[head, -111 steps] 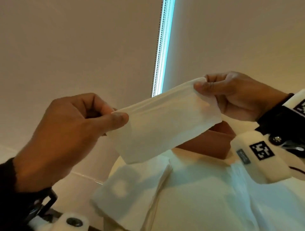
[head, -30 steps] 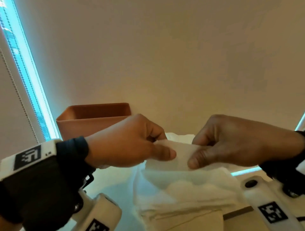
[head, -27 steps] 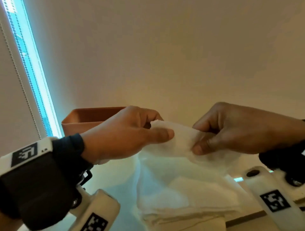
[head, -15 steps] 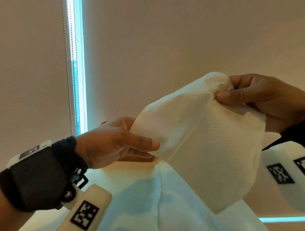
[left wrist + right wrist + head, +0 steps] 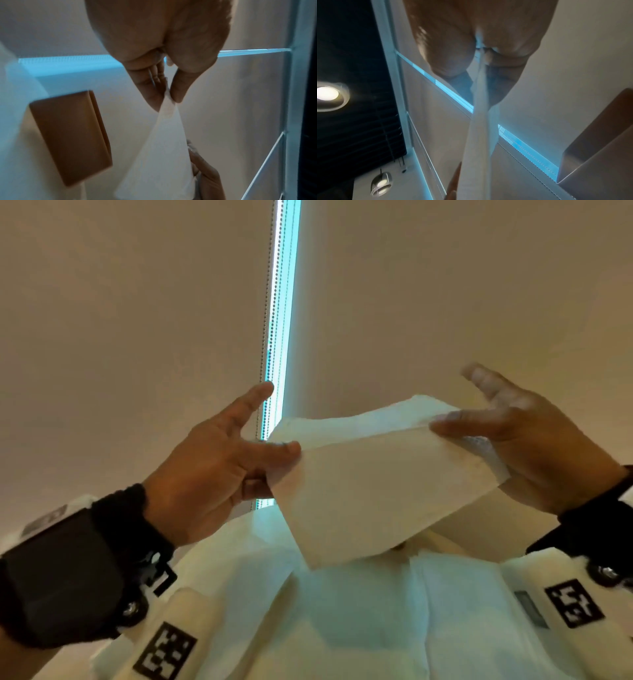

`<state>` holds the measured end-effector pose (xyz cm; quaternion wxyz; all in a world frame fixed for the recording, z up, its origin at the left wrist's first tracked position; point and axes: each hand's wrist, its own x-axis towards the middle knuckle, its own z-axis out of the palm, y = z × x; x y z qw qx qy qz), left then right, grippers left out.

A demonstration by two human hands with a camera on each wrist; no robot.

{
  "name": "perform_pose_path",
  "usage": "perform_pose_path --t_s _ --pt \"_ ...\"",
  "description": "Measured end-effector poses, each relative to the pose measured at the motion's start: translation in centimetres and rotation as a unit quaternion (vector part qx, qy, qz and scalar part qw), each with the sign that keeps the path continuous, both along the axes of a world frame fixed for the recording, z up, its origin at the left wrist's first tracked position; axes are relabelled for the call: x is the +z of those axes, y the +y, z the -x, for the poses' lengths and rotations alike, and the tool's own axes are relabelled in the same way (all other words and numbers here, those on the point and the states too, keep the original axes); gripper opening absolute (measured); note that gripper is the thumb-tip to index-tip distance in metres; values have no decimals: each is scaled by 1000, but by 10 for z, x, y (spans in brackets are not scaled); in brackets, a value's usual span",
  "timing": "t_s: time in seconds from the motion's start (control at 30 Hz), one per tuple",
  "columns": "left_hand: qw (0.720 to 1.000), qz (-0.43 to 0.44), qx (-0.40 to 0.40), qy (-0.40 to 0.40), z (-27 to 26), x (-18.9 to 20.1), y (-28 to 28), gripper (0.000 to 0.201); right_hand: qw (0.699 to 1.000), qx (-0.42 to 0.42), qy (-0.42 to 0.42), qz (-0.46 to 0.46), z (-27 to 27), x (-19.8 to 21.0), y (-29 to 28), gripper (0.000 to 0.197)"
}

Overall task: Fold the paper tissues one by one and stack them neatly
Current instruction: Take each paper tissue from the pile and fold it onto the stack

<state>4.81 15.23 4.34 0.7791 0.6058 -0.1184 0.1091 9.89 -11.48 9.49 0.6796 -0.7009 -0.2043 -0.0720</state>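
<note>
A white paper tissue [image 5: 376,491], folded over into a flat band, hangs in the air between my hands. My left hand [image 5: 287,453] pinches its left corner between thumb and fingers, with the index finger sticking out straight. My right hand [image 5: 445,426] pinches the right corner under the thumb, its other fingers spread behind the sheet. In the left wrist view the tissue [image 5: 163,155] hangs from the pinch of the left hand [image 5: 169,97]. The right wrist view shows the tissue [image 5: 479,135] edge-on, held by the right hand [image 5: 481,81].
More white tissues [image 5: 342,611] lie spread on the surface under my hands. A brown box [image 5: 68,135] stands beyond them, also in the right wrist view as the brown box [image 5: 599,135]. Window blinds with a bright gap [image 5: 277,337] are behind.
The loose, billowing tissue held high by my right hand is now folded over into a flat band. Both hands have spread their free fingers, and the view has shifted.
</note>
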Motion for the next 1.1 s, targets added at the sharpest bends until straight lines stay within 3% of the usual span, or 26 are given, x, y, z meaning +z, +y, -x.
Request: perform_pose_path --t_s 0.03,0.13,0.23,0.33,0.47,0.53,0.67,0.8,0.9,1.03,1.1 --pt "1000 -6 19 -16 4 0 6 65 1000 8 -11 8 -1 -1 6 89" --pt "997 -34 63 -28 13 -1 26 33 995 86 -16 42 -2 2 19 54" --pt "993 -58 94 -38 22 -2 44 32 981 127 -11 148 -10 4 24 49" --pt "974 -135 178 -45 31 -5 53 32 958 119 -43 256 -12 6 38 40" --pt "946 -196 253 -54 42 -11 64 2 962 152 -56 222 -13 6 61 22" --pt "939 -202 273 -58 48 -14 69 3 963 208 -15 168 -14 6 72 10" --pt "950 -159 257 -75 62 -18 73 10 952 281 47 110 -21 1 91 28" --pt "967 -98 231 -39 70 -33 79 24 957 262 66 104 -30 -12 104 26" --pt "973 -83 213 12 75 -44 83 31 959 241 90 121 -35 -27 111 39" --pt "966 -136 212 47 86 -57 87 24 955 203 122 175 -46 -48 119 50" --pt "950 -197 237 50 93 -65 82 17 946 186 129 231 -51 -60 125 44"
